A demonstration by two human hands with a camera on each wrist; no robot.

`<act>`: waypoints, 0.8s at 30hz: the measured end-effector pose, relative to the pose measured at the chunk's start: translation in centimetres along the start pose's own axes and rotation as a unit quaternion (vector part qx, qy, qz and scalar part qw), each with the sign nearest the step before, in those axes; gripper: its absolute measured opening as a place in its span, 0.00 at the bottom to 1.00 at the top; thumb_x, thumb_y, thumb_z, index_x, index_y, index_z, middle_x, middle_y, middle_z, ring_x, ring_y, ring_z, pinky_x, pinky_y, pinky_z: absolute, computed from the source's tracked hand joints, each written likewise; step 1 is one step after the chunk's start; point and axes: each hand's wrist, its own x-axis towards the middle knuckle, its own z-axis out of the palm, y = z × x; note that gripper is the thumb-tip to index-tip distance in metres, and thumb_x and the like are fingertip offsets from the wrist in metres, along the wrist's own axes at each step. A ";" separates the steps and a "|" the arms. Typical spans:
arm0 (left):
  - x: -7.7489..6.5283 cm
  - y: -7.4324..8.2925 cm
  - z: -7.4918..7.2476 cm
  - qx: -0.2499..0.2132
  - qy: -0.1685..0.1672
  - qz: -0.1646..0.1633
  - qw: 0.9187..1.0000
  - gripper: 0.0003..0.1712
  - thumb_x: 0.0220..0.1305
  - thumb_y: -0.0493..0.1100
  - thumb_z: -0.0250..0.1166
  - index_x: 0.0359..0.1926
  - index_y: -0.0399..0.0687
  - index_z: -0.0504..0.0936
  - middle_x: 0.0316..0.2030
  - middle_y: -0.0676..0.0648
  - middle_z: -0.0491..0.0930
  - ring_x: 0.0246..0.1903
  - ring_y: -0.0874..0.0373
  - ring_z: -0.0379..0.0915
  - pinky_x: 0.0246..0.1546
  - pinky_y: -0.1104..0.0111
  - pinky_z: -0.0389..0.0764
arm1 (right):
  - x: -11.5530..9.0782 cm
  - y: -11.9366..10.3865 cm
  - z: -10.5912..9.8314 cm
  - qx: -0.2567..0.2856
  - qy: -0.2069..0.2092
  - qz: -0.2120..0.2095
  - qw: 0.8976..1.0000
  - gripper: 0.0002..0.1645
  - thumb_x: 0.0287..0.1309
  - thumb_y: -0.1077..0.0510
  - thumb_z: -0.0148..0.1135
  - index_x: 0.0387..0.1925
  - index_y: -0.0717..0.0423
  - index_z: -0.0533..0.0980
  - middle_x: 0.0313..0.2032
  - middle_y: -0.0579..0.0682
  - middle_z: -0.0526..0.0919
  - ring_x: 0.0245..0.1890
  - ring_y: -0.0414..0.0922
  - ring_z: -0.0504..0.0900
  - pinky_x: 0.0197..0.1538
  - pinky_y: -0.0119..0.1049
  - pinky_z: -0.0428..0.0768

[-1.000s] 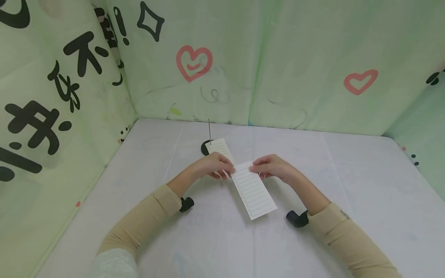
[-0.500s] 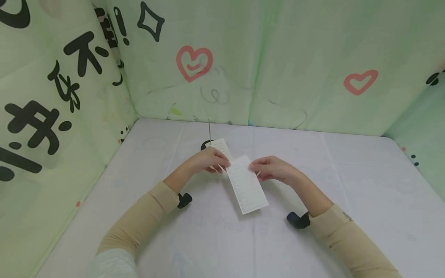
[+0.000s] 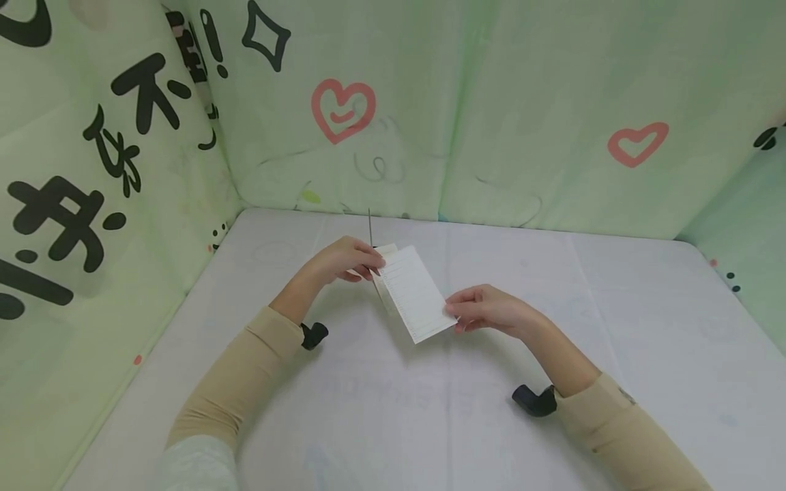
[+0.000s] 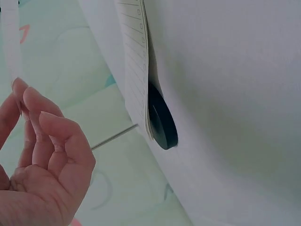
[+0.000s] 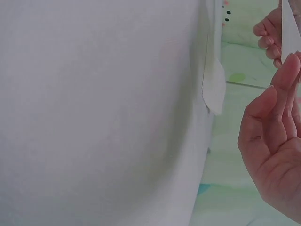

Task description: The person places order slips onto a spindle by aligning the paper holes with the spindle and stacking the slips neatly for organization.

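A lined white paper slip [image 3: 417,294] is held tilted above the table between both hands. My left hand [image 3: 345,260] pinches its far left corner, beside the upright metal spike [image 3: 370,226] of a receipt spike. My right hand [image 3: 491,312] pinches the near right corner. In the left wrist view, several lined slips [image 4: 135,70] are stacked on the spike, low over its round black base [image 4: 165,123]. From the head view the held slip and left hand cover most of that stack. The right wrist view catches only a narrow part of the held slip [image 5: 290,37].
A white-covered table [image 3: 381,423] lies under the hands. Green printed curtain [image 3: 528,109] closes off the back and both sides, close behind the spike. Black curved pieces [image 3: 535,401] sit at both wrists.
The slip has moved away and left toward the spike and turned more slanted. My left hand has moved the same way, while my right has slid from the slip's upper edge to its lower corner.
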 end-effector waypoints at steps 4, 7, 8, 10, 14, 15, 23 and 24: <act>0.0 0.1 -0.5 -0.005 0.008 -0.004 1.000 0.16 0.59 0.43 0.62 0.45 0.39 0.79 0.32 0.45 0.81 0.29 0.58 0.75 0.49 0.55 0.71 | 0.1 0.0 0.3 0.002 0.003 -0.005 1.000 0.22 0.58 0.56 0.59 0.47 0.71 0.73 0.29 0.47 0.82 0.27 0.40 0.79 0.40 0.38 0.76; 0.1 0.4 -0.9 -0.002 0.016 -0.006 1.000 0.16 0.59 0.44 0.62 0.45 0.39 0.79 0.33 0.45 0.81 0.30 0.57 0.75 0.49 0.56 0.71 | 0.4 -0.2 0.5 -0.003 0.016 -0.008 1.000 0.20 0.57 0.56 0.60 0.44 0.69 0.75 0.28 0.48 0.82 0.27 0.42 0.79 0.41 0.39 0.76; 0.1 0.5 -1.1 0.001 0.021 -0.006 1.000 0.16 0.59 0.44 0.62 0.45 0.39 0.79 0.33 0.45 0.81 0.31 0.56 0.75 0.49 0.56 0.71 | 0.6 -0.3 0.5 -0.005 0.023 -0.009 1.000 0.19 0.57 0.56 0.60 0.44 0.68 0.76 0.28 0.48 0.82 0.27 0.42 0.79 0.41 0.39 0.76; 0.2 0.8 -1.4 0.007 0.034 -0.003 0.999 0.16 0.59 0.45 0.62 0.45 0.39 0.79 0.33 0.45 0.81 0.34 0.54 0.76 0.49 0.56 0.71 | 1.0 -0.6 0.5 -0.005 0.036 -0.011 0.999 0.18 0.57 0.55 0.60 0.43 0.67 0.76 0.27 0.47 0.82 0.27 0.42 0.79 0.41 0.39 0.75; 0.4 1.6 -2.5 0.018 0.064 0.007 0.998 0.17 0.60 0.46 0.62 0.46 0.40 0.78 0.38 0.45 0.81 0.42 0.49 0.75 0.50 0.58 0.71 | 2.0 -1.6 0.4 0.007 0.058 -0.010 0.998 0.17 0.56 0.55 0.61 0.42 0.64 0.76 0.28 0.47 0.82 0.28 0.41 0.79 0.44 0.40 0.75; 0.4 1.9 -2.8 0.022 0.072 0.008 0.997 0.17 0.60 0.46 0.62 0.46 0.40 0.78 0.39 0.45 0.80 0.43 0.49 0.75 0.50 0.59 0.71 | 2.3 -1.9 0.4 0.011 0.062 -0.010 0.998 0.17 0.56 0.55 0.61 0.42 0.64 0.76 0.28 0.47 0.82 0.28 0.41 0.79 0.44 0.40 0.75; 1.3 3.8 -4.5 0.043 0.119 0.011 0.992 0.17 0.62 0.46 0.59 0.48 0.42 0.77 0.43 0.43 0.79 0.42 0.51 0.75 0.43 0.64 0.72 | 4.6 -3.7 0.0 0.024 0.090 0.006 0.996 0.21 0.58 0.54 0.59 0.47 0.65 0.72 0.33 0.51 0.82 0.30 0.41 0.79 0.50 0.43 0.71; 1.4 4.0 -4.6 0.037 0.124 0.010 0.992 0.17 0.62 0.46 0.59 0.48 0.42 0.77 0.43 0.43 0.79 0.43 0.50 0.75 0.43 0.65 0.72 | 4.8 -3.8 -0.1 0.029 0.092 0.009 0.995 0.21 0.58 0.54 0.59 0.47 0.65 0.72 0.34 0.52 0.82 0.30 0.41 0.79 0.51 0.43 0.71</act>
